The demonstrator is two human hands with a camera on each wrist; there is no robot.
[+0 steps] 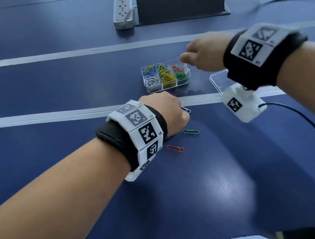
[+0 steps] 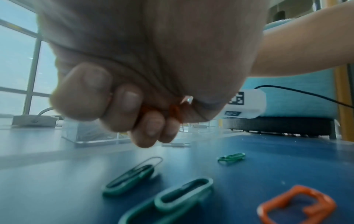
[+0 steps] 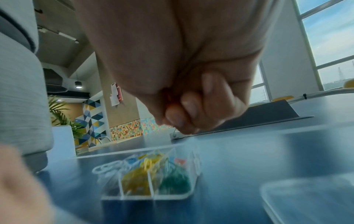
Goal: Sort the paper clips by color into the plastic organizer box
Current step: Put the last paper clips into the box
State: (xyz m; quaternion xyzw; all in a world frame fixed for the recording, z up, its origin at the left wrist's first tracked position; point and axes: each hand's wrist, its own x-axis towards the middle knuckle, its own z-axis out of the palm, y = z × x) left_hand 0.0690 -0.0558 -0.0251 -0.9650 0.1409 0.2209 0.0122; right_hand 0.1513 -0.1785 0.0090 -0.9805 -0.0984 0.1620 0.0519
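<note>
Hands (image 1: 202, 52) over organizer box (image 1: 168, 86), lid (image 1: 219, 82) beside.

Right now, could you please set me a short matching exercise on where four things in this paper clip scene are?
Things:
1. organizer box
2. clear lid
3. red paper clip
4. power strip

Places:
A. far edge of the table, beside a dark panel
B. loose on the table, near the left wrist
C. under the right hand
D. on the table, right of the box

Pairs: 1-C, 2-D, 3-B, 4-A
</note>
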